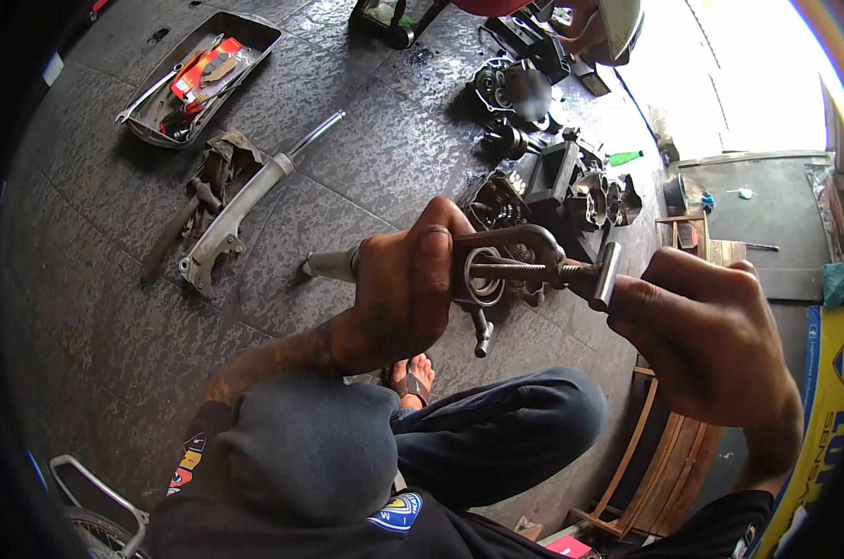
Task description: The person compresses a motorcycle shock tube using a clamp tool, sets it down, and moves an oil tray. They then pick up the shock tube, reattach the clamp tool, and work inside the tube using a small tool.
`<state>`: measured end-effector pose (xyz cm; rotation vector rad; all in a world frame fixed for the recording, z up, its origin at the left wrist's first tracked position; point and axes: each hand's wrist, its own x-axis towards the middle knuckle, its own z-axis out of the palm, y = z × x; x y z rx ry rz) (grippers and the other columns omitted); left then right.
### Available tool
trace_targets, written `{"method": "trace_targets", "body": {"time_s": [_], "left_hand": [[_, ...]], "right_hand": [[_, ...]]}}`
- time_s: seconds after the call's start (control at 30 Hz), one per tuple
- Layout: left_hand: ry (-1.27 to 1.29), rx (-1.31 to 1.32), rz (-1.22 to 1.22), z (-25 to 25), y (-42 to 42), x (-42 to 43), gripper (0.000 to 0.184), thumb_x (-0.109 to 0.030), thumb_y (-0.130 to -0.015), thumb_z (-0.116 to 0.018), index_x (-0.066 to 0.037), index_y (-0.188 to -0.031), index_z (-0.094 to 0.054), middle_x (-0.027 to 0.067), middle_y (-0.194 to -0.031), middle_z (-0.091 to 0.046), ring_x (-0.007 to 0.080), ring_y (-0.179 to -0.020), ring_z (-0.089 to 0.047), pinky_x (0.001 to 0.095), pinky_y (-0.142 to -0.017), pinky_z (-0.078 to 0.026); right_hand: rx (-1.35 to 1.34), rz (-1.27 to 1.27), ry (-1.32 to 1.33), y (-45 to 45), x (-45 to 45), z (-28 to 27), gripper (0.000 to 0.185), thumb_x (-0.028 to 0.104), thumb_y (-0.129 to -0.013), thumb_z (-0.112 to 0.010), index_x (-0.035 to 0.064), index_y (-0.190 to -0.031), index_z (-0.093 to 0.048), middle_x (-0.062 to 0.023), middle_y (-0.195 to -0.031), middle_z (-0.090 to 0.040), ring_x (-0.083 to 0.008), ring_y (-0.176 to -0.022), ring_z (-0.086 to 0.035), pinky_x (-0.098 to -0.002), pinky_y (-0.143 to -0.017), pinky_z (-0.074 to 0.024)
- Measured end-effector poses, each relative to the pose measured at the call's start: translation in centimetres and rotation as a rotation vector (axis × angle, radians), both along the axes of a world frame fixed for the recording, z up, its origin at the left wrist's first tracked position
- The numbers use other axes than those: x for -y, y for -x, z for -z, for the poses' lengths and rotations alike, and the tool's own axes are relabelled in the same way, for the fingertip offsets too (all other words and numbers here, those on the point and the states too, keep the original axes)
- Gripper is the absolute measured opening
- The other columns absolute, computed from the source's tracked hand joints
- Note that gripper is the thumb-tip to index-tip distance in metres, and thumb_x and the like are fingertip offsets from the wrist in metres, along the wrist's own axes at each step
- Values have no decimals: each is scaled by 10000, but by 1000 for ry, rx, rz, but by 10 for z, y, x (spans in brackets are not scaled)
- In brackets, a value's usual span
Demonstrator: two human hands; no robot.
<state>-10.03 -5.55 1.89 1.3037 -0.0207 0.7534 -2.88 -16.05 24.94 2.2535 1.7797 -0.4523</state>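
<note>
My left hand (408,279) is wrapped round the metal body of a screw clamp, thumb along its frame, with a silver tube (333,264) sticking out on the other side of the fist. A threaded rod runs through the clamp (524,244), and metal rings (484,279) sit around that rod beside my fingers. Below hangs a short metal bar (482,335). At the rod's right end is a T-handle (608,277). The curled fingers of my right hand (711,326) close against this handle; their tips are partly hidden.
On the tiled floor lie a fork leg (235,219), a dirty rag (226,168) and a metal tray (254,58) of tools. Several engine parts (524,93) spread ahead, near another person's hand (585,33). A wooden bench (659,466) stands at lower right.
</note>
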Motion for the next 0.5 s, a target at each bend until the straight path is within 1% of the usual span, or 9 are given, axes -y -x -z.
{"method": "trace_targets", "body": {"time_s": [0.07,0.17,0.3,0.37,0.5], "left_hand": [[-12,7,-45,3,2,-3,306,-258,-981,-277,-56,-846,-463,57,-553,-583,173,-475,-608,305,-439,-464],[-70,-1,-22,9,2,-5,297,-262,-982,-275,-57,-866,-456,58,-556,-585,183,-469,-604,312,-428,-455],[-50,22,-58,10,-1,-7,293,-262,-986,-284,-57,-867,-456,50,-555,-580,167,-464,-597,297,-427,-450],[-31,66,-86,9,-3,-9,334,-294,-993,-279,-50,-862,-465,48,-571,-587,131,-484,-600,272,-441,-455],[44,87,-86,7,-1,-7,375,-323,-996,-270,-38,-862,-473,53,-591,-595,107,-509,-603,254,-454,-459]], "right_hand": [[22,20,-43,3,3,6,378,-30,-701,-633,53,-1069,-664,-65,-609,-508,-153,-442,-486,-299,-405,-367],[73,6,-54,5,9,13,412,-33,-694,-629,62,-1094,-654,-61,-627,-510,-138,-439,-467,-287,-395,-374],[132,-58,-104,7,9,23,453,-30,-699,-631,72,-1140,-639,-46,-622,-485,-110,-455,-454,-267,-392,-364],[143,-84,-138,6,9,27,465,-34,-704,-630,72,-1157,-632,-39,-619,-459,-98,-455,-433,-263,-388,-352],[161,-112,-180,3,10,32,463,-37,-709,-630,73,-1158,-634,-37,-619,-433,-88,-454,-407,-261,-377,-334]]}}
